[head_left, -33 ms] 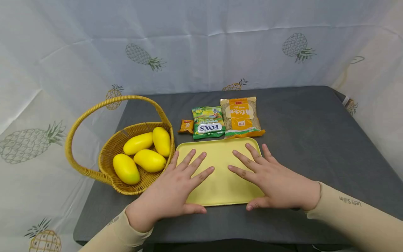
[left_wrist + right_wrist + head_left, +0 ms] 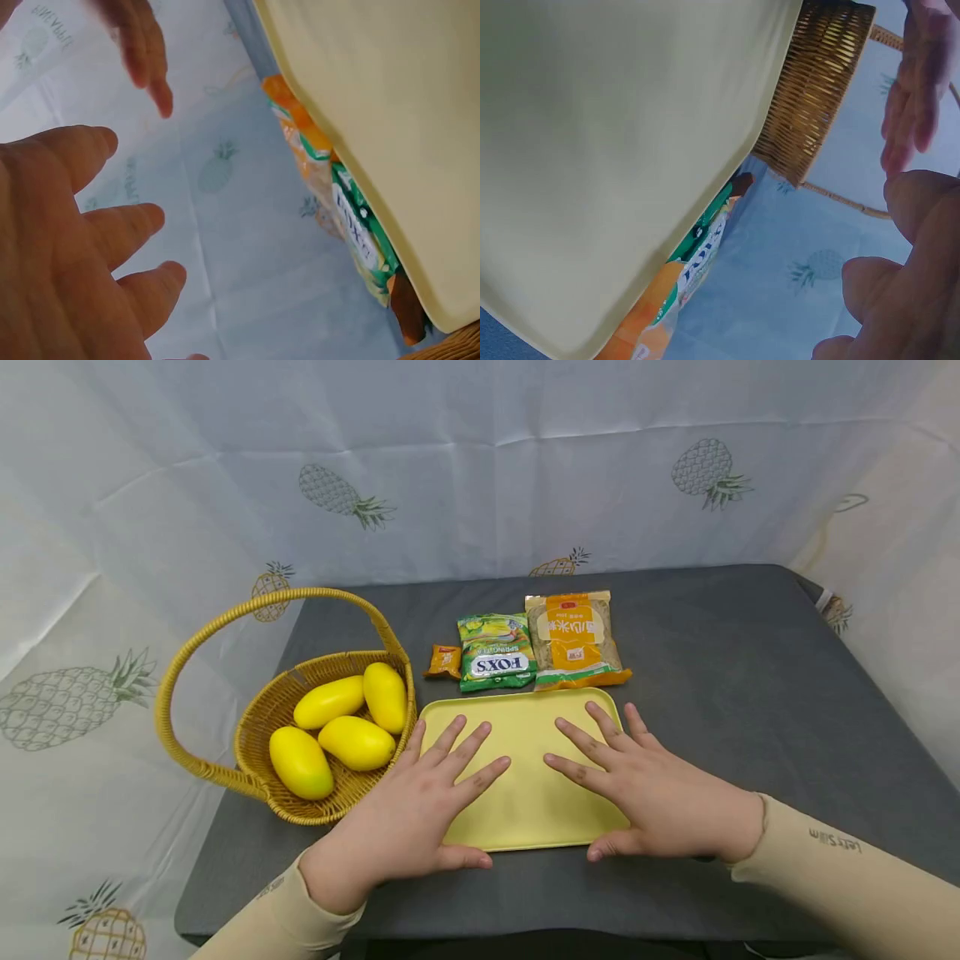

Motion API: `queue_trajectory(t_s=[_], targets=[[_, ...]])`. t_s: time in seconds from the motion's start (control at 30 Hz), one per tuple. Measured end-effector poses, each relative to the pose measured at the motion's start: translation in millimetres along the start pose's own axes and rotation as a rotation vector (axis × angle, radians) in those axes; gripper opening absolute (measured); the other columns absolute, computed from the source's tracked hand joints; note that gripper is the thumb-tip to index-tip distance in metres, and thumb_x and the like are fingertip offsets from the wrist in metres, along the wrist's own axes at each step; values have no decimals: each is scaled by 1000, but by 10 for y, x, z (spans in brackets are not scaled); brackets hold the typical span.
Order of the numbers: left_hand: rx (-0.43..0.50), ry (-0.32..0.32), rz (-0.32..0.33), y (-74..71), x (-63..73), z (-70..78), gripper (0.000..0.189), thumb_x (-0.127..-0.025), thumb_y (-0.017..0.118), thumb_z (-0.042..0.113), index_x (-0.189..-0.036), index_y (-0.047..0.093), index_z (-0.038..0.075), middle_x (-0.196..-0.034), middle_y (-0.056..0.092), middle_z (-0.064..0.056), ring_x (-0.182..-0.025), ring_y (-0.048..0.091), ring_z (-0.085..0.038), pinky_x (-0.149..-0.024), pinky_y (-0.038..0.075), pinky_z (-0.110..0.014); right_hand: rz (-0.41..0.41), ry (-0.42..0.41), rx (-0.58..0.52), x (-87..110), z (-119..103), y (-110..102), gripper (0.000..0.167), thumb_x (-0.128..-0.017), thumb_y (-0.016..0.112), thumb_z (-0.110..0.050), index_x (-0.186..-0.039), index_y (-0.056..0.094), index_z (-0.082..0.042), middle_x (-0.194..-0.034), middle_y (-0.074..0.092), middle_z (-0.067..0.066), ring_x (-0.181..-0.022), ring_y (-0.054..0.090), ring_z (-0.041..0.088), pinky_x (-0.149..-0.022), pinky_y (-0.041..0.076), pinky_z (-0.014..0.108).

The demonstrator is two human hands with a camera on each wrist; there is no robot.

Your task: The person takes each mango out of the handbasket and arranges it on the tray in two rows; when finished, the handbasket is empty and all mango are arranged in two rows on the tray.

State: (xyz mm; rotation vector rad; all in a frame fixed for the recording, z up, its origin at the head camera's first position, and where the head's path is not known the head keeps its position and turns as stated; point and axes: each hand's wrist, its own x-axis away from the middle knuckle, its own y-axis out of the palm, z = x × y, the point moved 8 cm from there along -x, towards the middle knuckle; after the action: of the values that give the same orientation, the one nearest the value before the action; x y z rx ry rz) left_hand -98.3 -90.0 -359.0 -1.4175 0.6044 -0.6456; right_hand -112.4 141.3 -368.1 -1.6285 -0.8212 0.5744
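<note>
Both hands hold nothing and are spread above a pale yellow tray [image 2: 536, 802]. My left hand [image 2: 412, 814] overlaps the tray's left side, with straight fingers pointing forward. Opposite it, my right hand [image 2: 637, 789] hovers by the right side, fingers apart. The wrist views show a gap between the hands and the tray. Left of the tray stands a yellow wicker basket [image 2: 315, 817] with several yellow mangoes [image 2: 356, 743] inside. Behind the tray lie a small orange packet [image 2: 444, 662], a green FOX'S sweets bag [image 2: 497, 652] and a clear bag with an orange label [image 2: 576, 639].
A dark grey table [image 2: 750, 693] carries everything. Its far edge meets a pale curtain [image 2: 487, 485] printed with pineapples, which also hangs at the left and right. The basket's tall handle [image 2: 168, 710] arches up on the left.
</note>
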Motion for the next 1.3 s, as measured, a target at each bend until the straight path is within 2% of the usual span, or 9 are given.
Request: queue_trajectory(t_s=[0.4, 0.47, 0.57, 0.7, 0.83, 0.93, 1.0, 1.17, 1.3], targets=[[4, -14, 48, 48, 32, 42, 104, -88, 77, 80, -172, 44, 28, -183, 27, -11, -169, 27, -40, -129, 25, -78, 28, 25, -19, 32, 29, 76, 107, -88, 73, -79, -176, 33, -32, -187, 11, 8, -171, 1, 50, -126, 14, 86], [-17, 24, 134, -38, 63, 64, 95, -90, 80, 73, -168, 51, 25, -179, 39, -11, -164, 40, -37, -127, 35, -73, 49, 31, -24, 42, 27, 60, 107, -89, 76, -76, -176, 33, -31, -187, 12, 10, -171, -1, 49, -125, 14, 86], [-39, 83, 334, -229, 154, 62, 76, -96, 82, 59, -157, 64, 18, -164, 59, -12, -147, 62, -33, -118, 52, -62, 81, 62, -25, 68, 46, 37, 105, -91, 81, -69, -175, 34, -29, -186, 14, 12, -171, 0, 50, -124, 14, 87], [-5, 56, 562, -433, 323, -92, 58, -108, 67, 52, -146, 72, 9, -146, 73, -15, -124, 75, -33, -103, 63, -54, 78, 151, -54, 142, 138, 77, 102, -94, 82, -62, -176, 33, -28, -186, 15, 16, -169, 6, 54, -125, 14, 86], [72, -110, 643, -476, 472, -376, 55, -103, 77, 39, -144, 72, 3, -139, 75, -18, -119, 75, -38, -99, 63, -57, 54, 243, -121, 278, 256, 212, 101, -94, 81, -62, -176, 34, -26, -185, 16, 19, -167, 13, 58, -123, 15, 87], [152, -299, 653, -437, 576, -615, 65, -88, 90, 23, -146, 69, 2, -140, 74, -20, -124, 72, -42, -102, 60, -62, 41, 290, -171, 379, 339, 351, 102, -93, 81, -64, -175, 36, -24, -183, 20, 21, -165, 15, 61, -121, 17, 88], [223, -435, 638, -382, 631, -768, 69, -88, 91, 19, -149, 65, 1, -144, 70, -22, -129, 68, -45, -105, 57, -65, 30, 322, -204, 439, 391, 449, 102, -92, 80, -66, -175, 36, -25, -183, 21, 21, -165, 15, 62, -121, 16, 89], [402, -742, 493, -173, 685, -1080, 75, -99, 83, 24, -164, 51, 5, -159, 57, -21, -143, 56, -45, -116, 47, -67, 24, 367, -268, 531, 469, 630, 104, -91, 78, -70, -175, 36, -26, -183, 22, 21, -163, 15, 64, -120, 14, 89], [476, -876, 370, -42, 689, -1228, 80, -103, 78, 30, -171, 39, 12, -168, 47, -21, -150, 48, -46, -122, 41, -67, 30, 377, -295, 570, 490, 705, 103, -92, 79, -68, -175, 36, -24, -182, 22, 23, -164, 14, 64, -121, 13, 88]])
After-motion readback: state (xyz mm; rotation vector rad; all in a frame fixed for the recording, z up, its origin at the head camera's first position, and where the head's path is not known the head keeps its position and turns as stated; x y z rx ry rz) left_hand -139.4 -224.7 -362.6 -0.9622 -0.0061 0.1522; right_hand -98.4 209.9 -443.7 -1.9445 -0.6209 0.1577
